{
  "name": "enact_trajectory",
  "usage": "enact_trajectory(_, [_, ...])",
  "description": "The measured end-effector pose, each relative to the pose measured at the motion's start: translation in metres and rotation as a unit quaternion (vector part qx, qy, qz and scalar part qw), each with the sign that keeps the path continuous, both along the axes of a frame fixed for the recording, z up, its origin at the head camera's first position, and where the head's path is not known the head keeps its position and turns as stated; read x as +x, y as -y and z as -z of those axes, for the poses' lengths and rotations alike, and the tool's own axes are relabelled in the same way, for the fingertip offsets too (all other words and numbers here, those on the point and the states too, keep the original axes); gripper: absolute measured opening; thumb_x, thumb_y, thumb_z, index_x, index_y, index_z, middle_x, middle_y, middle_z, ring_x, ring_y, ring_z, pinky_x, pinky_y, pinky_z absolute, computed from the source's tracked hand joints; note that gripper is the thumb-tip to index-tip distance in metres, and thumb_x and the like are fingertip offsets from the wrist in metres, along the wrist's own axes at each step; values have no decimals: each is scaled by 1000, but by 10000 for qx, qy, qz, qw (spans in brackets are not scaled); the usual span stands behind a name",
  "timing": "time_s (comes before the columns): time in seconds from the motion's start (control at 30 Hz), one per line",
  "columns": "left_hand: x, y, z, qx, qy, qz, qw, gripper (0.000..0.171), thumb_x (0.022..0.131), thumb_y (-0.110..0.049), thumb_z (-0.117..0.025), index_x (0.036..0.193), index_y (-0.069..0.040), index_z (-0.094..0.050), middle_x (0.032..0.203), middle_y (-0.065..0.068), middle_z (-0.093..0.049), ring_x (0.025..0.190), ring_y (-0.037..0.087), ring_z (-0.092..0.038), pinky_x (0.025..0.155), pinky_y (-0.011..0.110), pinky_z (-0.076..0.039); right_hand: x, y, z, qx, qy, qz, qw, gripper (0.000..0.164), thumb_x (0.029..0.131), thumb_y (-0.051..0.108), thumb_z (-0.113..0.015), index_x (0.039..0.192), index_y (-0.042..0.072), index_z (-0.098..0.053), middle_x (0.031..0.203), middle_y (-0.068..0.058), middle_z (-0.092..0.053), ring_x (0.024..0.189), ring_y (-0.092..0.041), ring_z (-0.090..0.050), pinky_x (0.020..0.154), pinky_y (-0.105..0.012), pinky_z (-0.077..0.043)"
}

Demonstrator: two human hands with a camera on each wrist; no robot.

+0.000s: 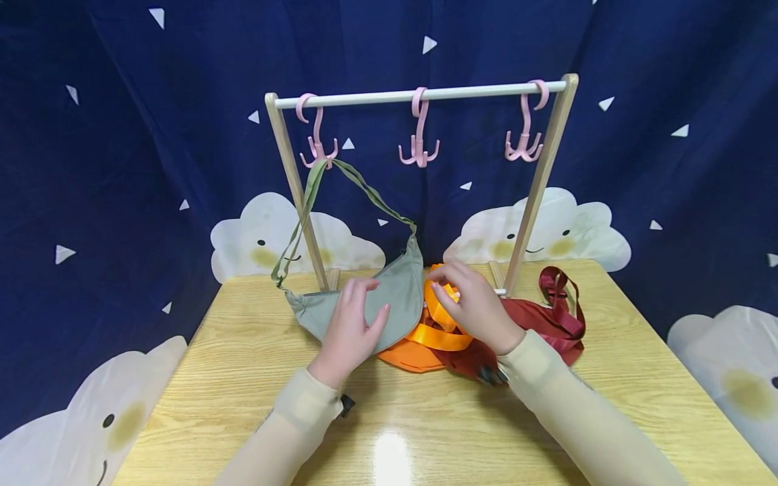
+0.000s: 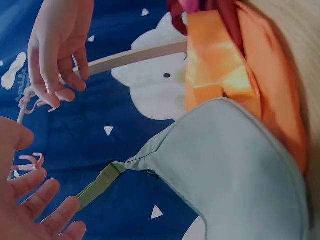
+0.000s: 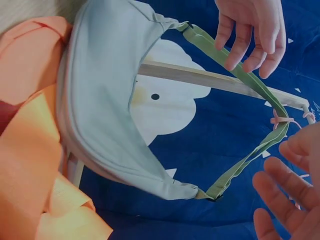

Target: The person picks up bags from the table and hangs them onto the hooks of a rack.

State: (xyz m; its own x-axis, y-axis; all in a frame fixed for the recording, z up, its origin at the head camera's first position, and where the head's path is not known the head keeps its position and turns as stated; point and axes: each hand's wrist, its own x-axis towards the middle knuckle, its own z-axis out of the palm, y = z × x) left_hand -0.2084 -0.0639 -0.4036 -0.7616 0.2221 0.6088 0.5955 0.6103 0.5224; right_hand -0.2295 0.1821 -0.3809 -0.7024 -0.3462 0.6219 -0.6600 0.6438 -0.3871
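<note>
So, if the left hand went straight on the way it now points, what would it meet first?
Probably the grey-green bag, which lies beyond the left hand in the head view, though the depth between them is unclear.

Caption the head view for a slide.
Left hand and right hand, empty, near a grey bag whose green strap loops over a pink hook; orange bag and red bag lie nearby.

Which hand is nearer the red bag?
Right hand. It hovers by the left end of the red bag; the left hand is farther left, in front of the grey bag.
</note>
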Motion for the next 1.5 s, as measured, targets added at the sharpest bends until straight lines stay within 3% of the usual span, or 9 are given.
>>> enact_trajectory(0.3, [6,-1,9,-459,109,194,9987,37,98,-16,-69,131,-2,-58,127,13,-60,115,30,-57,103,46,-49,8,-9,15,89,343,61,9994,14,96,13,-73,110,12,-71,106,-3,-70,95,-22,-66,90,-43,-58])
enact_trajectory(0.6, [7,-3,19,-772,402,257,9959,40,99,-22,-69,132,-2,-58,128,12,-60,116,30,-58,103,47,-49,13,-10,30,414,600,-220,9971,16,96,13,-72,112,12,-70,108,-1,-70,101,-21,-65,94,-41,-56])
enact_trajectory(0.97, [9,-9,28,-1220,1081,491,9854,44,101,-29,-67,134,-2,-57,128,15,-60,119,33,-58,105,49,-49,15,-7,46,979,991,-419,9894,23,93,14,-77,115,12,-71,109,-3,-71,100,-21,-67,96,-44,-57])
enact_trajectory(1.17, [8,-11,35,-1509,998,598,9817,42,101,-29,-67,132,-1,-58,123,16,-61,113,33,-61,100,48,-51,16,-7,52,1257,1357,-405,9819,27,92,19,-78,117,11,-70,112,-7,-71,103,-25,-66,97,-42,-57])
enact_trajectory(1.5, [9,-13,40,-1739,987,685,9774,41,100,-29,-70,128,-1,-59,121,15,-61,109,32,-61,96,45,-53,18,-8,54,1793,1226,-293,9757,36,89,26,-82,120,12,-71,114,-1,-68,102,-19,-64,97,-41,-56])
